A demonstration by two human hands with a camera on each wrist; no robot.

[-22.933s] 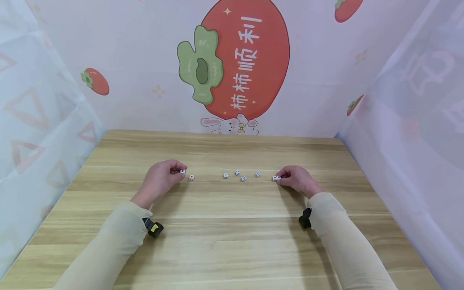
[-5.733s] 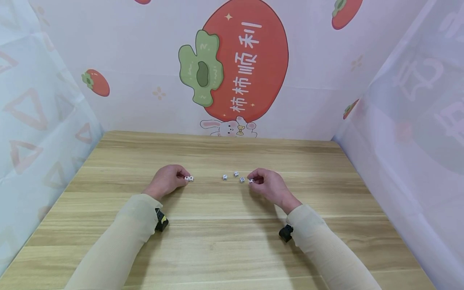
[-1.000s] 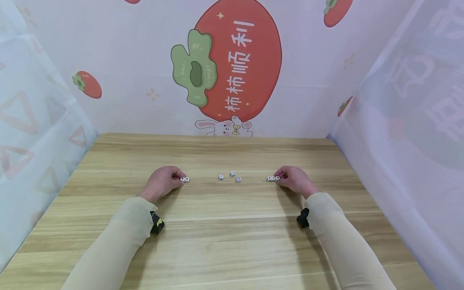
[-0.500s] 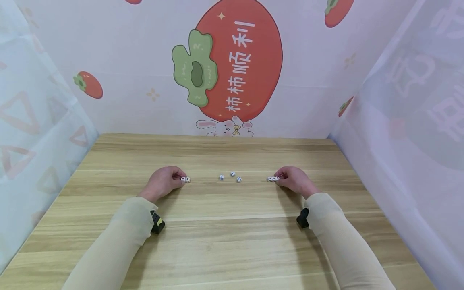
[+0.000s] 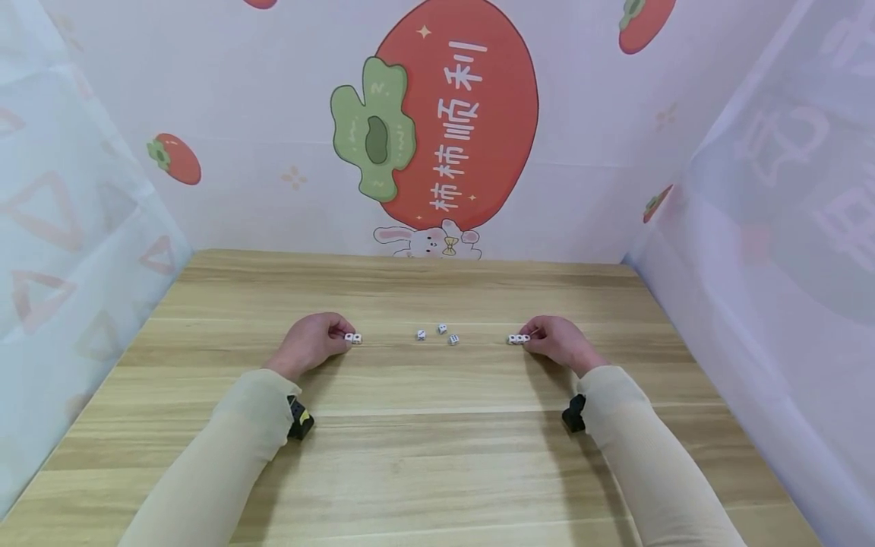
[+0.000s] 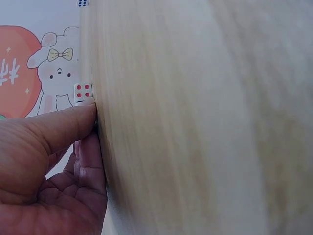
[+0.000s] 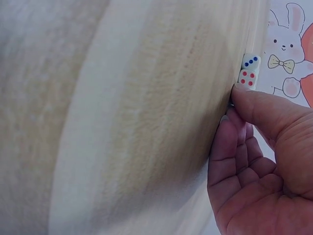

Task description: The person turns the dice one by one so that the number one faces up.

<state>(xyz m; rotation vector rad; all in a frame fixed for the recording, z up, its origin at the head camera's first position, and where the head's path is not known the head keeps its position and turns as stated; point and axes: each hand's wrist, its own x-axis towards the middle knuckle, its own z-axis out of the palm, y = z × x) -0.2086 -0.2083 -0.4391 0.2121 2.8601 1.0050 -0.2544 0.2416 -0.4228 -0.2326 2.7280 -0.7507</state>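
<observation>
My left hand (image 5: pixel 306 343) pinches a white die (image 5: pixel 349 337) between thumb and fingers, low at the table. Right beside it sits another die (image 5: pixel 358 339), whose side with red dots shows in the left wrist view. Across the table, three white dice (image 5: pixel 512 339) form a short row, and my right hand (image 5: pixel 562 343) pinches the row's right end. In the right wrist view, a die with three blue dots (image 7: pixel 251 61) lies against one with four red dots (image 7: pixel 248 78), right at the thumb tip; the fingers hide the end die.
Three loose dice lie mid-table between the hands: a left one (image 5: pixel 421 335), a farther one (image 5: pixel 442 329) and a right one (image 5: pixel 454 339). Behind the wood-grain table (image 5: pixel 410 463) stands a printed backdrop (image 5: pixel 260 205), with side sheets at both edges.
Since the earliest frame, the left hand's die has come down beside its neighbour. One middle die has joined the right row, making three. Over the last second both hands stay nearly still.
</observation>
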